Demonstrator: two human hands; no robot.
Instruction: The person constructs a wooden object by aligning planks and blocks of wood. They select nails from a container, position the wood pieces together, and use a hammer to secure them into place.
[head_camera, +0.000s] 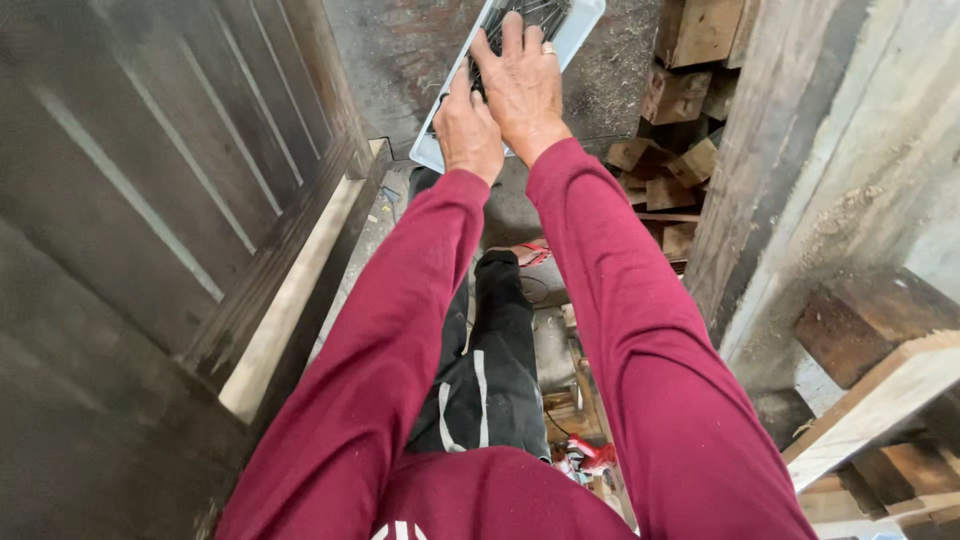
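rough woodworking yard or carpentry shed. dark plank panel (150, 190) leans at left, pale timber rail along its edge. cut wood offcuts (670, 130) heaped at upper right. heavy sawn beams (870, 340) at right, weathered and dusty. bare concrete floor (400, 50) strewn with sawdust, scraps underfoot.

- A shallow tray (580, 25) of pale blue-white plastic, rectangular with rounded corners, lies on the grey ground at the top of the view, turned at a slant, its far end cut off by the frame edge.
- A heap of thin dark metal nails (530, 12) fills the tray, lying crosswise in a tangle. Both hands rest on them and cover the tray's middle.
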